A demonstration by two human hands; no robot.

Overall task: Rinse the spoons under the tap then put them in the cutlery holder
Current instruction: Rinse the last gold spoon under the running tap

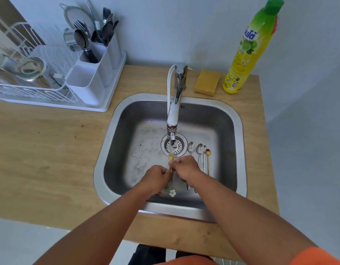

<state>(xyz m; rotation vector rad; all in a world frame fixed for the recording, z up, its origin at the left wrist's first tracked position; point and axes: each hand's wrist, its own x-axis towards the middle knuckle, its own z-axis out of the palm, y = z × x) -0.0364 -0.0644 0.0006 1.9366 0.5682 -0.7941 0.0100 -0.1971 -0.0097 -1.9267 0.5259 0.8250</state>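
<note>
From the head camera, both hands met over the stainless steel sink, which was set into a wooden tabletop. The left hand and the right hand had their fingers curled round the thin stem of a gold spoon with a flower end, the left lower on the stem and the right higher, nearer the bowl. The spoon's gold bowl sat directly under the tap, in a thin stream of water falling above the drain strainer, while its white flower charm hung below the left hand. On the sink floor just right of the drain lay four more spoons side by side, bowls pointing toward the back wall: three silver ones and a slim gold one at the far right, their handles partly hidden by the right forearm. At the back left of the tabletop stood a white dish rack, with a white cutlery holder at its right end holding forks and other utensils. Behind the sink to the right lay a yellow sponge, and just beside it stood a green and yellow dish soap bottle.
</note>
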